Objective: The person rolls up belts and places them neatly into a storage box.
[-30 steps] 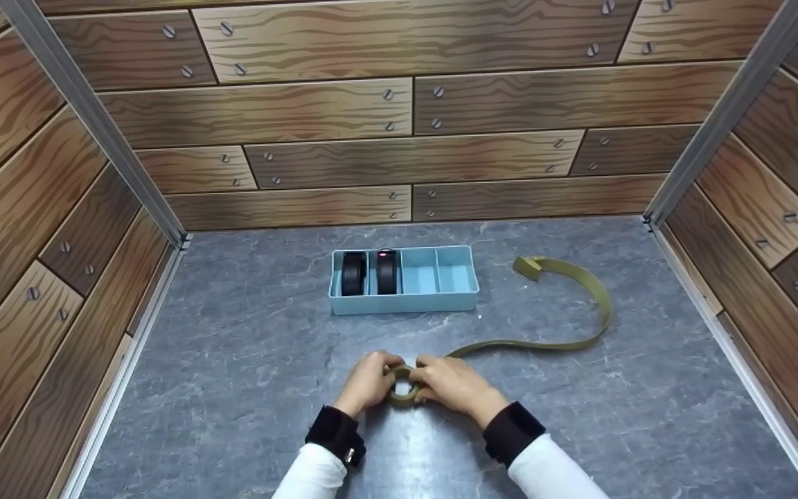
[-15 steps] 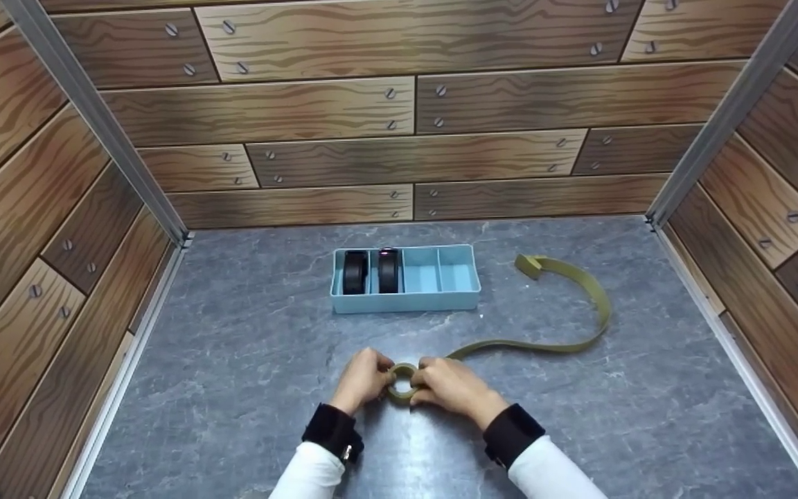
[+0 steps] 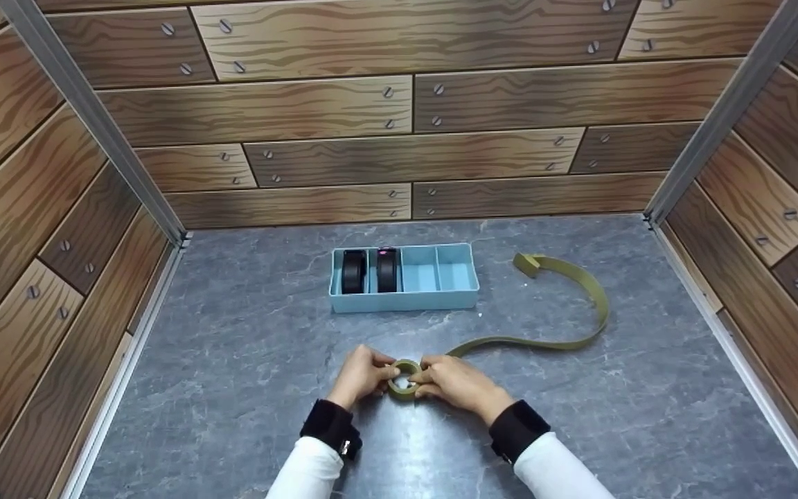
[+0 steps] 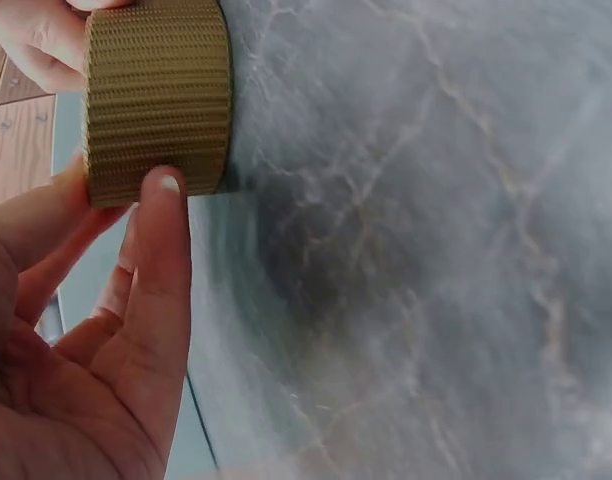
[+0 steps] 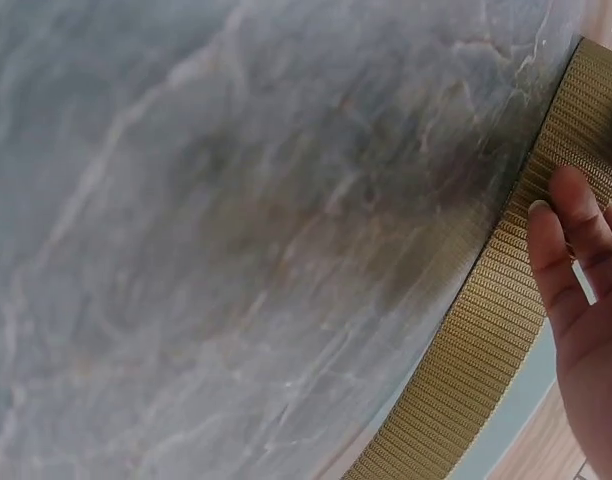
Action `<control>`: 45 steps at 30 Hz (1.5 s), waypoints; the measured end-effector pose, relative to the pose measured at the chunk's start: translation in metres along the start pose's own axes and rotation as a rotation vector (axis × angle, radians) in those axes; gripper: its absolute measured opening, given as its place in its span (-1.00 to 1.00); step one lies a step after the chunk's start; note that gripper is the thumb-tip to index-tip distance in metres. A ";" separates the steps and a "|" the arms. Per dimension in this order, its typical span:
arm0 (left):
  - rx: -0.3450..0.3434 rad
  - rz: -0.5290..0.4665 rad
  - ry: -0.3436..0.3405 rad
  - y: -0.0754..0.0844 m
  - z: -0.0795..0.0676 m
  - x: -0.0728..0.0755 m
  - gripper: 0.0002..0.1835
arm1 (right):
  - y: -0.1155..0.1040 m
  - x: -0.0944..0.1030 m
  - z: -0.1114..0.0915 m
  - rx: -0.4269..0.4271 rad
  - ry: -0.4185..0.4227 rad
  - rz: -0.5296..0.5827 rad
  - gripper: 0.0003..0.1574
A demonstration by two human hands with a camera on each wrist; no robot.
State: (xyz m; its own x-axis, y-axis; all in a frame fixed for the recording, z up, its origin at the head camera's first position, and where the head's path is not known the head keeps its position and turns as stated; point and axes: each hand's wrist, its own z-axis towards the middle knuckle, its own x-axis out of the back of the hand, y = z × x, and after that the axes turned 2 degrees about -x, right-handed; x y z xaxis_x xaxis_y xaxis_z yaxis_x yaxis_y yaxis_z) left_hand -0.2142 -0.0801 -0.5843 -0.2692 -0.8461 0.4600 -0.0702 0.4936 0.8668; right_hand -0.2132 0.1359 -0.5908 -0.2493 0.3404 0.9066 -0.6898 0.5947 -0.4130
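Observation:
An olive webbing belt, partly wound into a coil (image 3: 405,396), stands on its edge between both hands in the head view. From the coil its loose length (image 3: 598,298) curves off to the right and ends in a squarish end piece (image 3: 526,265). My left hand (image 3: 361,375) pinches the coil's left side, thumb over the rim; the left wrist view shows a fingertip on its ribbed outer face (image 4: 158,100). On the right side, my right hand (image 3: 467,385) holds the coil between thumb and fingers. The right wrist view has its fingers against the strap (image 5: 466,345).
Beyond the hands sits a light blue divided box (image 3: 404,302). Its two left compartments each hold a black roll (image 3: 354,272). Wood-patterned walls (image 3: 343,111) with metal edging enclose the grey marbled surface (image 3: 246,333) at the back and sides.
The coil has shifted slightly away from the body. My left hand has moved a little forward, its thumb now farther over the rim. The belt's loose length lies almost the same.

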 end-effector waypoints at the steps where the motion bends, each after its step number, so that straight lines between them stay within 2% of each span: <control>1: 0.005 -0.002 -0.001 -0.001 -0.001 0.000 -0.78 | 0.000 0.000 0.000 -0.002 0.002 -0.002 -0.67; 6: -0.005 0.064 0.021 -0.002 -0.006 -0.008 -0.75 | -0.003 -0.003 0.001 -0.025 0.040 -0.029 -0.81; 10: -0.007 0.083 0.049 0.002 -0.006 -0.014 -0.80 | -0.006 -0.005 0.005 -0.039 0.069 -0.065 -0.79; 12: 0.005 0.110 0.049 0.005 -0.005 -0.016 -0.85 | -0.006 -0.004 0.006 -0.036 0.058 -0.075 -0.78; 15: 0.005 0.202 0.024 0.010 -0.002 -0.017 -0.88 | -0.002 -0.002 0.005 -0.042 0.024 -0.074 -0.72; 20: -0.058 0.303 -0.014 0.012 0.002 -0.018 -0.80 | 0.000 0.000 0.003 -0.061 0.019 -0.083 -0.75; 23: -0.099 0.314 0.019 0.009 0.001 -0.018 -0.78 | -0.004 -0.003 0.004 -0.064 0.037 -0.093 -0.71; 29: -0.126 0.278 0.118 0.006 0.000 -0.020 -0.78 | -0.010 -0.007 0.005 -0.118 0.055 -0.076 -0.70; 33: -0.161 0.331 0.125 0.006 0.003 -0.020 -0.77 | -0.007 -0.005 0.004 -0.112 0.020 -0.034 -0.75; 37: -0.206 0.377 0.106 0.005 0.005 -0.019 -0.75 | -0.005 -0.005 0.003 -0.112 0.011 -0.047 -0.76; 39: -0.197 0.382 0.101 0.005 0.006 -0.020 -0.77 | -0.007 -0.006 0.003 -0.118 0.019 -0.073 -0.76; 45: -0.099 0.353 0.093 0.009 0.006 -0.020 -0.73 | -0.014 -0.011 0.004 -0.156 0.062 -0.107 -0.72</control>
State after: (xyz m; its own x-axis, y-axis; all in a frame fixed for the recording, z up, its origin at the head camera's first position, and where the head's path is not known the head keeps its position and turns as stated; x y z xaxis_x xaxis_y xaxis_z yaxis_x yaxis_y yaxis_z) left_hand -0.2151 -0.0580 -0.5872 -0.1721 -0.6442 0.7453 0.1054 0.7402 0.6641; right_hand -0.2031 0.1209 -0.5949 -0.1345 0.3105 0.9410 -0.5951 0.7340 -0.3273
